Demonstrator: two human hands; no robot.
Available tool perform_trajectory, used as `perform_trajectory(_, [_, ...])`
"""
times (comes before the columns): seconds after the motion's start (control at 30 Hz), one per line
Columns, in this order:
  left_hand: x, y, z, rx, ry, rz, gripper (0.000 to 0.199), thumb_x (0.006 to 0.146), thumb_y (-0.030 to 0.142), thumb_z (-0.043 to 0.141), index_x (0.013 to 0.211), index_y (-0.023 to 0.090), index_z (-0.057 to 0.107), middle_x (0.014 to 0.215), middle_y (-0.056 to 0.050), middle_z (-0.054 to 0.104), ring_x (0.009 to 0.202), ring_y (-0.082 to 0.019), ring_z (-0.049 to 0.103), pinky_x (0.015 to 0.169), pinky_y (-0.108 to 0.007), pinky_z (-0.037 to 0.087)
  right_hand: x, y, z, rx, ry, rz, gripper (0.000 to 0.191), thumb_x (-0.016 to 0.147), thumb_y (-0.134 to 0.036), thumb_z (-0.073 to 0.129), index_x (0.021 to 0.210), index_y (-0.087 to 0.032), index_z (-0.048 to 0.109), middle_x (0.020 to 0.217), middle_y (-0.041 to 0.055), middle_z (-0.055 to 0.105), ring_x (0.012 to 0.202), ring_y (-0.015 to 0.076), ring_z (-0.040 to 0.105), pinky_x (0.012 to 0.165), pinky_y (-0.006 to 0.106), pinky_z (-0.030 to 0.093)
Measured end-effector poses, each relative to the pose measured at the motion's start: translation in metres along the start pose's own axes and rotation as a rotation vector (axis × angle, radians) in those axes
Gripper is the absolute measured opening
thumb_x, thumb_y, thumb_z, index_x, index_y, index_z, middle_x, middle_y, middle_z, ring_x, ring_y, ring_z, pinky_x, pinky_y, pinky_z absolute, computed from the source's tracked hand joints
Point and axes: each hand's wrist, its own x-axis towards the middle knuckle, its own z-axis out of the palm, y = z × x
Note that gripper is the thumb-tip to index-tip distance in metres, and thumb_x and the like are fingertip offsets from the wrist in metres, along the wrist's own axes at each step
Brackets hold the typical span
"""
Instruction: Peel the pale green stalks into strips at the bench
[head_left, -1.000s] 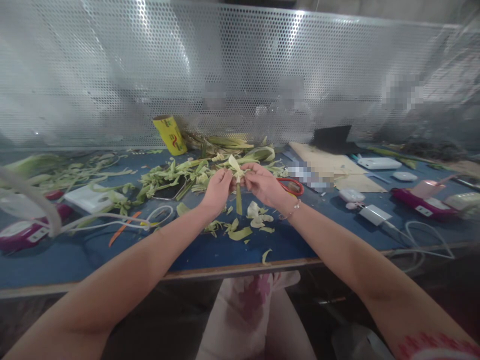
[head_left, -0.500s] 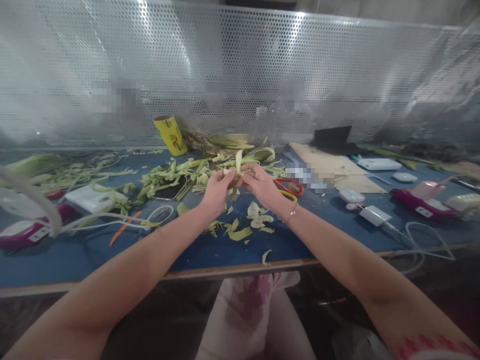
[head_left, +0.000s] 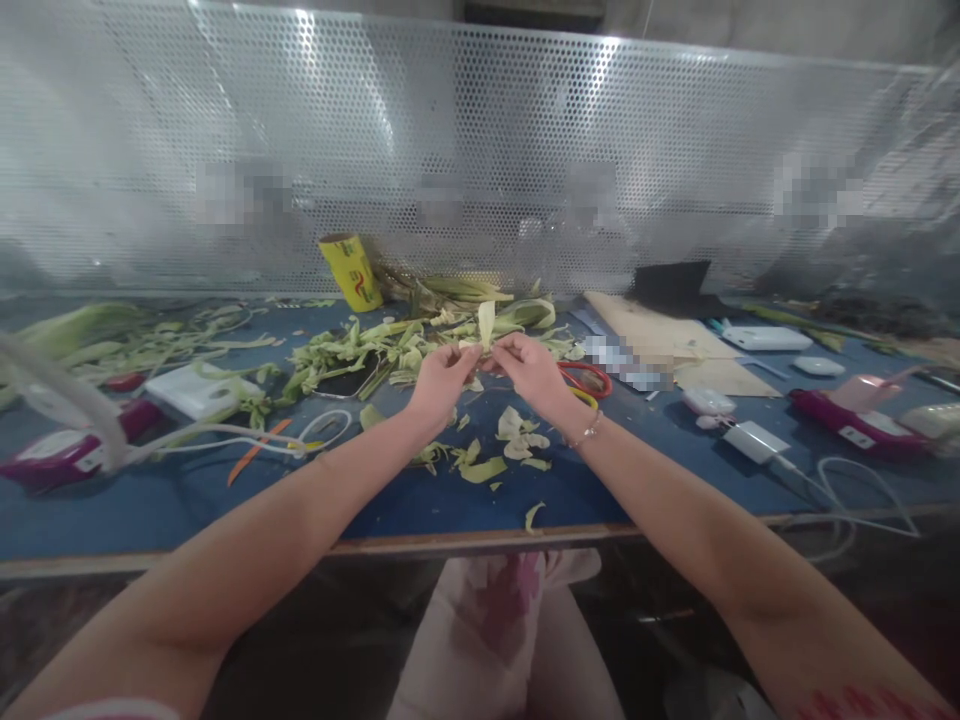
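1. Corn-husk strip [head_left: 487, 320]: it is between your two hands, above the blue table [head_left: 420, 505], its pale blade standing up over your fingertips.
2. At your far left, a purple power strip [head_left: 56, 452] lies near the table edge, with a white cable [head_left: 217, 432] running rightward from beside it.
3. Next comes a white box [head_left: 191, 388] with husk scraps against its right side; an orange strip [head_left: 259, 450] lies nearer you.
4. Then you have a heap of green husk pieces [head_left: 324, 352], partly covering a dark phone [head_left: 346, 380]. Behind it, a yellow tube [head_left: 350, 275] leans to one side.
5. Your left hand [head_left: 441, 380] is nearly closed, thumb and fingers pinching the strip's lower part.
6. In front of your hands, loose husk scraps [head_left: 480, 468] lie scattered.
7. Your right hand [head_left: 527, 374] is curled too, fingertips pinching the strip from its other side.
8. Just beyond your right wrist is a red loop handle [head_left: 608, 382].
9. Farther right lie a cardboard sheet [head_left: 641, 328], a white charger [head_left: 756, 442] and a second purple power strip [head_left: 847, 425].
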Motion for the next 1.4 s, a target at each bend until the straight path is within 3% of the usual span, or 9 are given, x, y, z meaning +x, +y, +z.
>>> perform_trajectory(0.17, [-0.001, 0.008, 0.000, -0.064, -0.029, -0.038, 0.031, 0.062, 0.038, 0.072, 0.059, 0.014, 0.053, 0.049, 0.004, 0.042, 0.049, -0.005, 0.037, 0.050, -0.022, 0.028, 0.000, -0.007, -0.008, -0.355, 0.051, -0.153, 0.011, 0.079, -0.027, 0.049, 0.072, -0.019, 0.052, 0.069, 0.0020, 0.062, 0.068, 0.0167, 0.060, 0.070, 0.033, 0.047])
perform_trajectory(0.3, [0.001, 0.011, -0.002, -0.062, -0.086, -0.063, 0.027, 0.063, 0.032, 0.072, 0.058, 0.014, 0.053, 0.051, 0.004, 0.042, 0.050, -0.005, 0.037, 0.051, -0.021, 0.029, 0.002, -0.012, -0.013, -0.467, 0.086, -0.259, 0.011, 0.077, -0.022, 0.049, 0.066, -0.019, 0.051, 0.082, 0.0050, 0.062, 0.082, 0.0178, 0.058, 0.080, 0.033, 0.044])
perform_trajectory(0.47, [0.005, 0.010, -0.005, -0.048, -0.125, -0.090, 0.023, 0.066, 0.027, 0.070, 0.056, 0.013, 0.054, 0.050, 0.004, 0.042, 0.048, -0.004, 0.035, 0.050, -0.021, 0.028, 0.007, -0.002, -0.013, -0.254, 0.030, -0.099, 0.014, 0.076, -0.023, 0.050, 0.064, -0.019, 0.048, 0.092, 0.0048, 0.062, 0.078, 0.0149, 0.059, 0.078, 0.033, 0.048])
perform_trajectory(0.77, [0.013, 0.018, -0.010, -0.105, -0.234, -0.126, 0.027, 0.064, 0.025, 0.072, 0.052, 0.013, 0.051, 0.047, 0.002, 0.045, 0.047, -0.005, 0.039, 0.049, -0.021, 0.030, 0.010, 0.005, -0.008, 0.303, 0.025, 0.067, 0.023, 0.062, -0.031, 0.071, 0.061, -0.019, 0.051, 0.070, -0.0036, 0.052, 0.073, 0.0085, 0.054, 0.090, 0.031, 0.047])
perform_trajectory(0.97, [0.014, 0.014, -0.010, -0.143, -0.230, -0.161, 0.027, 0.061, 0.023, 0.074, 0.050, 0.012, 0.051, 0.045, 0.003, 0.043, 0.047, -0.005, 0.039, 0.050, -0.021, 0.031, 0.010, 0.008, -0.007, 0.385, 0.023, 0.157, 0.030, 0.054, -0.033, 0.078, 0.058, -0.018, 0.052, 0.065, -0.0044, 0.053, 0.070, 0.0074, 0.055, 0.089, 0.029, 0.049])
perform_trajectory(1.27, [0.010, 0.002, -0.007, -0.184, -0.167, -0.204, 0.021, 0.060, 0.021, 0.072, 0.060, 0.013, 0.053, 0.053, 0.003, 0.047, 0.049, -0.005, 0.042, 0.053, -0.020, 0.036, 0.008, 0.010, -0.004, 0.407, 0.114, 0.267, 0.021, 0.064, -0.021, 0.072, 0.057, -0.016, 0.053, 0.063, -0.0024, 0.057, 0.065, 0.0068, 0.058, 0.084, 0.027, 0.052])
perform_trajectory(1.4, [0.012, 0.003, -0.010, -0.110, -0.106, -0.092, 0.016, 0.061, 0.020, 0.067, 0.066, 0.014, 0.053, 0.059, 0.003, 0.051, 0.055, -0.006, 0.046, 0.057, -0.022, 0.038, 0.009, 0.009, -0.001, 0.396, 0.186, 0.265, 0.020, 0.066, -0.022, 0.070, 0.059, -0.017, 0.053, 0.065, -0.0020, 0.058, 0.068, 0.0076, 0.060, 0.085, 0.027, 0.053])
